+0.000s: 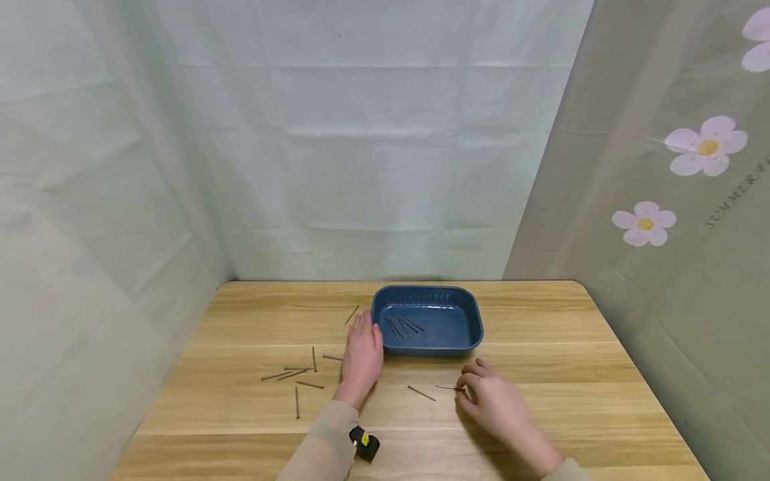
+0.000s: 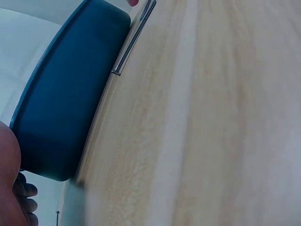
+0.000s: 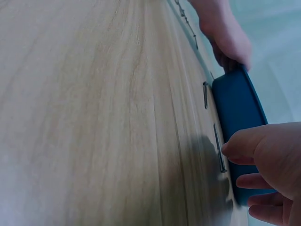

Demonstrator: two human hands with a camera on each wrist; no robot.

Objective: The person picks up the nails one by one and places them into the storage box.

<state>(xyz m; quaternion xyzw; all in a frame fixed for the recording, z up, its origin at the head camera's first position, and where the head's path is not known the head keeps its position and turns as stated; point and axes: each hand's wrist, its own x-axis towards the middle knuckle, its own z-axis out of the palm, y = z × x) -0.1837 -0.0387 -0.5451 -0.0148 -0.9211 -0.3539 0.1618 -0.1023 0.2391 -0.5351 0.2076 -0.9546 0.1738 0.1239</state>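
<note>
A blue tray [image 1: 475, 334] stands at the middle of the wooden table [image 1: 541, 321], with several nails [image 1: 403, 326] lying in it. My left hand [image 1: 364, 334] lies flat on the table, fingers straight, its side against the tray's left wall [image 3: 237, 108]. My right hand [image 1: 469, 382] is in front of the tray with fingers curled; its fingertips [image 3: 235, 149] pinch the near end of a nail [image 1: 446, 387] that lies on the table. A second nail [image 1: 421, 393] lies just left of it.
Several loose nails [image 1: 295, 373] are scattered on the table left of my left hand, and one nail [image 1: 351, 314] lies near the tray's far left corner. Cloth walls close in the back and both sides. Bare wood shows to the right.
</note>
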